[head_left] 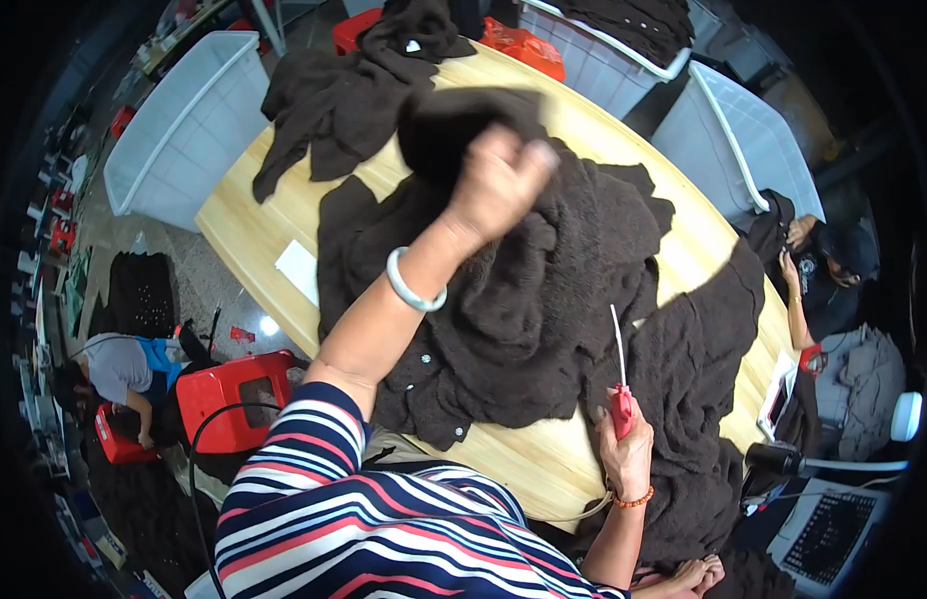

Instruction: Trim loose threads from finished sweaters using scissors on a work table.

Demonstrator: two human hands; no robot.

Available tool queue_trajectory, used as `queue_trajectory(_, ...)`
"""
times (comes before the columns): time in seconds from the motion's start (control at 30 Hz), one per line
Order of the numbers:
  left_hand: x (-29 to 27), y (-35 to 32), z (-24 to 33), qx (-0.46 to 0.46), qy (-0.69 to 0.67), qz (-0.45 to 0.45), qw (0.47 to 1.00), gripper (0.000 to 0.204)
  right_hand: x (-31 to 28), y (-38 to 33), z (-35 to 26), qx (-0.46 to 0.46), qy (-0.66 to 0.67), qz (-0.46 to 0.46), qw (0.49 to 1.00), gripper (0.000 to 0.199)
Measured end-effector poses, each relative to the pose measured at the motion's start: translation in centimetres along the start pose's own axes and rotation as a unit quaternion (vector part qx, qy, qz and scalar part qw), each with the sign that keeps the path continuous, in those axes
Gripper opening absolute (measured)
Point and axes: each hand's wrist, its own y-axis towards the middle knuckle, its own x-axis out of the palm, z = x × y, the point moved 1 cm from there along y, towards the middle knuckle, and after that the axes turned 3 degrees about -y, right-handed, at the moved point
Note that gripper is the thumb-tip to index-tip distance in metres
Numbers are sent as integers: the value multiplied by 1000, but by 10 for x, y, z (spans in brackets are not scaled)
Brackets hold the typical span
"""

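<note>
Head view: left hand [498,185] is gripping a brown garment [513,299] lifted mid-table [254,230]; right hand [623,449] is clamping a red tool [620,404] near edge. Judging progress: mid-pile, more garments far left [334,100].

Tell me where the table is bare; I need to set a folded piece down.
Bare wood shows on the table left of the dark garments, around the white paper, along the near edge between both hands, and beside the far white bin. The middle is crowded.
</note>
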Motion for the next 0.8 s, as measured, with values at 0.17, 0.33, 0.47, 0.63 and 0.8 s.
queue_trajectory(0.17,21,-123,-20,6,271,-519,811,25,-12,-17,12,46,31,64,996,30)
queue_trajectory(0.33,-32,-146,-19,-99,353,-517,774,35,-20,-38,28,30,30,94,995,29)
queue_trajectory(0.47,-62,-132,1,-98,443,-482,750,31,-8,-38,37,50,30,82,995,31)
queue_trajectory(0.63,-47,-141,33,18,536,-414,736,62,-2,-32,29,60,42,26,997,29)
queue_trajectory(0.8,53,-154,34,124,400,-375,827,62,12,-34,35,24,37,17,999,30)
